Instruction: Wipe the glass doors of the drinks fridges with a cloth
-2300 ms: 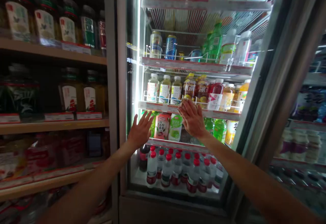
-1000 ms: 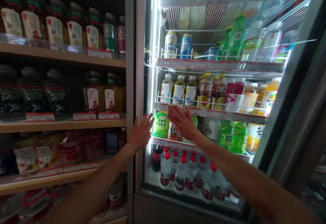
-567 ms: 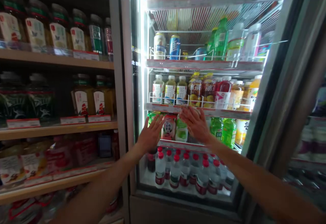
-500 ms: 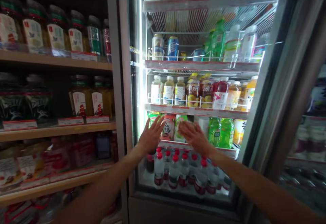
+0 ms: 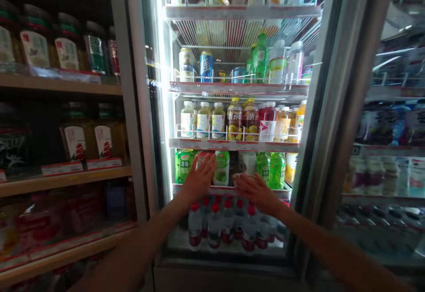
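Note:
My left hand [image 5: 199,178] is raised in front of the lit drinks fridge, fingers stretched out and nothing visible in them. It covers part of a red-labelled bottle between a green bottle [image 5: 183,166] and a green-and-white one [image 5: 221,168]. To the right, my right hand [image 5: 255,191] points leftward with its fingers extended, at the height of the low shelf edge [image 5: 222,190]. A pale patch shows at its fingertips, too blurred to name. More green bottles [image 5: 277,170] stand beyond it. Whether either hand touches the glass, I cannot tell.
Clear bottles with red caps [image 5: 215,225] stand at the fridge bottom. Tea and juice bottles [image 5: 235,119] fill the shelf above my hands. A wooden shelf unit [image 5: 63,186] with bottles is on the left. A metal door frame [image 5: 345,84] and another fridge are on the right.
The view has shifted right, so the fridge sits further left and more of the right-hand fridge shows. My right hand is slightly lower against the shelves; both hands stay raised.

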`<state>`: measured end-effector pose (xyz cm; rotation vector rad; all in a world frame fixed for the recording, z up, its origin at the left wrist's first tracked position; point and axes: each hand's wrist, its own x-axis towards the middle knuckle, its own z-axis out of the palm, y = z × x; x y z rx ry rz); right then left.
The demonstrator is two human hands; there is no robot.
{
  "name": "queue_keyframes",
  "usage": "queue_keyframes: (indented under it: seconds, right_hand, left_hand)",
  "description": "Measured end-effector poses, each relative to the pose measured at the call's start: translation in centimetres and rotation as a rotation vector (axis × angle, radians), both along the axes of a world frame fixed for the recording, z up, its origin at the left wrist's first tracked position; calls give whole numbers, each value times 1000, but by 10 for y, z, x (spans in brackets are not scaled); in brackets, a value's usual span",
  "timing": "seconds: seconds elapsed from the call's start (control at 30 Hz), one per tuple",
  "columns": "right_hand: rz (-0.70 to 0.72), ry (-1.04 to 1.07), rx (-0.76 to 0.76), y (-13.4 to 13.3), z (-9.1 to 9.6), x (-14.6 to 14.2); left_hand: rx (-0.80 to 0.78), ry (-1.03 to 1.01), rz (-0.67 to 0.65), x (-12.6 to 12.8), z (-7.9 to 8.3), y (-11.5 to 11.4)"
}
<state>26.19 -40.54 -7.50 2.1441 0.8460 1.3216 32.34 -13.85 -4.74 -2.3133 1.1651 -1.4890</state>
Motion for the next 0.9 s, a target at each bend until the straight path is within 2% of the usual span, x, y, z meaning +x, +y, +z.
queue_keyframes:
  seconds: [0.03, 0.1, 0.17, 0.23, 0.3, 0.4, 0.47, 0.53, 0.6, 0.67, 0.7, 0.77, 0.83, 0.87, 0.9]
  right_hand:
    - [9, 8, -35, -4, -4, -1]
    - [-32, -36, 35, -15, 8, 2]
    - [-120, -120, 223, -27, 34, 6]
    - [-194, -205, 404, -35, 47, 6]
    - [-216, -227, 451, -39, 33, 1]
    - [-171, -98, 225, -45, -15, -15]
    - [-180, -31, 136, -55, -29, -21]
    - [-231, -107, 243, -69, -14, -19]
    - [-276, -270, 463, -83, 14, -12]
    - [-275, -391, 636, -91, 28, -8]
    - [-272, -410, 687, -92, 24, -8]
    - [-279, -382, 715, -90, -4, -15]
    - [-304, -325, 682, -85, -41, -25]
    - [-314, -296, 653, -85, -53, -29]
    - [-322, -276, 627, -85, -58, -32]
  left_hand:
    - [10, -2, -3, 0, 0, -3]
    - [17, -3, -8, 0, 1, -11]
    - [12, 0, -13, -1, 4, -20]
    - [10, 9, -21, -3, 6, -29]
    - [19, 18, -26, -5, 5, -37]
    - [38, 14, -44, -8, 1, -46]
    - [50, 8, -59, -9, 1, -51]
    - [43, 12, -63, -9, 3, -55]
    - [18, 28, -57, -9, 6, -59]
    - [-4, 45, -51, -8, 6, -62]
    - [-6, 49, -53, -8, 5, -63]
    - [2, 47, -60, -7, 0, -62]
    - [17, 36, -71, -6, -6, -61]
    - [24, 31, -75, -6, -8, -60]
    - [27, 28, -78, -5, -9, -60]
